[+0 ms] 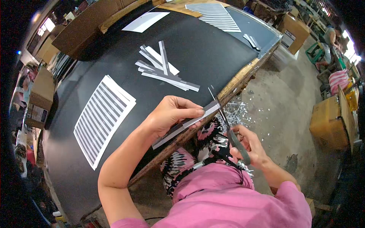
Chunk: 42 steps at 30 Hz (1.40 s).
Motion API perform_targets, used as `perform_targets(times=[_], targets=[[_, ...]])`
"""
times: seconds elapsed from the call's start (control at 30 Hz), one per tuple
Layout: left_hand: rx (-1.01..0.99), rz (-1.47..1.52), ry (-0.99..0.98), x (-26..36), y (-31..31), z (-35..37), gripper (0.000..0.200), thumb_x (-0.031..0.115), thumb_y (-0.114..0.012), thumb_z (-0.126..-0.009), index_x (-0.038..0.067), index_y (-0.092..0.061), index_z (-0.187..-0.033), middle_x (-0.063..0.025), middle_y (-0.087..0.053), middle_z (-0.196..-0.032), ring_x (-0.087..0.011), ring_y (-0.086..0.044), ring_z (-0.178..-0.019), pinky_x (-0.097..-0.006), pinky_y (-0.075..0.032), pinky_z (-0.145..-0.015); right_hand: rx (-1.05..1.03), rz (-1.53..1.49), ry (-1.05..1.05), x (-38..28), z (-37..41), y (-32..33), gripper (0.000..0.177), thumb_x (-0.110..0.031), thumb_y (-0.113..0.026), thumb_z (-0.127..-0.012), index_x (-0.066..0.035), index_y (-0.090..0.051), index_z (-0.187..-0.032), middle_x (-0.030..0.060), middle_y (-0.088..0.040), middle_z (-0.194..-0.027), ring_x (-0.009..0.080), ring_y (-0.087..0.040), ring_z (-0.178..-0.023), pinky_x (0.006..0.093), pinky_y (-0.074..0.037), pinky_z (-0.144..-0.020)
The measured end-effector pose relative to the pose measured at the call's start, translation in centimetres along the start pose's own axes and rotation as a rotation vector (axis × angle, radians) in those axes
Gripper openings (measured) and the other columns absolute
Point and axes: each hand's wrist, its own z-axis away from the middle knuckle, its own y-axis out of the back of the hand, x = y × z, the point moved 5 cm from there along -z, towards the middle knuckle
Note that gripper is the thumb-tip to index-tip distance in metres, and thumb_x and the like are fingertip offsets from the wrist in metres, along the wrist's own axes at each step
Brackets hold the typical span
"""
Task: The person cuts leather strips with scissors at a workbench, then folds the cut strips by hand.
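Observation:
My left hand (175,114) pinches a long printed paper strip (176,131) between thumb and fingers, close over the table's front edge. In my right hand (249,146) is a pair of scissors (237,142) with dark handles. The blades point up and away from me and are parted, with the strip's right end between them. Beyond my left hand lies a fanned pile of cut strips (163,66) in grey and white. To the left rests a stack of striped printed sheets (102,121).
The black-topped table (213,49) has a worn wooden edge. A white sheet (146,21), a striped sheet (213,17) and a few short strips (252,42) lie at the back. Paper scraps (237,114) litter the floor. Cardboard boxes (330,119) and a seated person (330,43) are at right.

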Motion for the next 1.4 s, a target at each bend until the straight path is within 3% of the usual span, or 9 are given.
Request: perform_targets(times=[0.7,0.9,0.97,1.2,1.3,1.37,1.4], targets=[[-0.072,0.022,-0.012,-0.4,-0.5,-0.2,0.020,0.009,-0.073,-0.079,-0.007,-0.069,-0.092,-0.0121,-0.069,-0.078,-0.0146,-0.065,-0.065,-0.0262,-0.053,-0.062,0.005,0.046,0.024,-0.7,-0.9,0.1,0.050,-0.028,-0.077,-0.077,-0.003,-0.051,-0.111,-0.0035,-0.049,-0.070,0.0018,-0.038,-0.058,0.0206,-0.026,-0.049],[-0.077,0.010,0.011,-0.4,-0.7,-0.2,0.020,0.009,-0.074,-0.079,-0.006,-0.069,-0.091,-0.0114,-0.069,-0.077,-0.0144,-0.065,-0.064,-0.0260,-0.053,-0.061,0.007,0.050,0.018,-0.5,-0.5,0.3,0.050,-0.025,-0.077,-0.078,-0.002,-0.050,-0.113,-0.0031,-0.049,-0.068,0.0030,-0.038,-0.057,0.0221,-0.027,-0.049],[-0.084,0.017,0.021,-0.4,-0.9,-0.3,0.020,0.010,-0.074,-0.079,-0.005,-0.069,-0.091,-0.0117,-0.069,-0.077,-0.0143,-0.065,-0.063,-0.0256,-0.053,-0.061,0.004,0.095,0.008,-0.5,-0.2,0.4,0.051,-0.015,-0.072,-0.079,0.006,-0.046,-0.117,0.0031,-0.053,-0.070,0.0082,-0.051,-0.046,0.0224,-0.039,-0.040],[-0.085,-0.049,0.051,-0.6,-1.5,-0.7,0.022,0.010,-0.075,-0.079,-0.006,-0.069,-0.092,-0.0128,-0.069,-0.077,-0.0146,-0.067,-0.064,-0.0254,-0.055,-0.061,0.041,0.046,0.034,0.4,1.1,0.6,0.047,-0.008,-0.071,-0.082,0.004,-0.046,-0.119,0.0041,-0.055,-0.069,0.0090,-0.052,-0.046,0.0227,-0.039,-0.041],[-0.110,-0.027,0.070,-0.7,-1.8,-0.8,0.024,0.010,-0.076,-0.078,-0.006,-0.069,-0.094,-0.0125,-0.070,-0.077,-0.0146,-0.067,-0.065,-0.0252,-0.054,-0.062,0.067,0.095,0.056,1.6,1.8,1.0,0.047,-0.008,-0.071,-0.082,0.003,-0.046,-0.120,0.0045,-0.056,-0.070,0.0095,-0.053,-0.046,0.0238,-0.041,-0.042],[-0.126,-0.036,0.065,-0.4,-2.0,-0.7,0.024,0.011,-0.076,-0.078,-0.006,-0.069,-0.095,-0.0119,-0.070,-0.077,-0.0143,-0.067,-0.065,-0.0246,-0.053,-0.063,0.126,-0.021,-0.027,2.3,1.9,1.3,0.042,-0.005,-0.072,-0.082,0.001,-0.049,-0.116,0.0047,-0.063,-0.081,0.0090,-0.060,-0.065,0.0226,-0.047,-0.054],[-0.120,-0.040,0.060,-0.3,-1.9,-0.7,0.024,0.011,-0.076,-0.078,-0.006,-0.069,-0.095,-0.0119,-0.070,-0.077,-0.0143,-0.067,-0.065,-0.0246,-0.053,-0.063,0.121,-0.022,-0.020,2.1,1.6,1.2,0.042,-0.005,-0.072,-0.082,0.001,-0.049,-0.116,0.0047,-0.063,-0.081,0.0090,-0.060,-0.065,0.0226,-0.047,-0.054]])
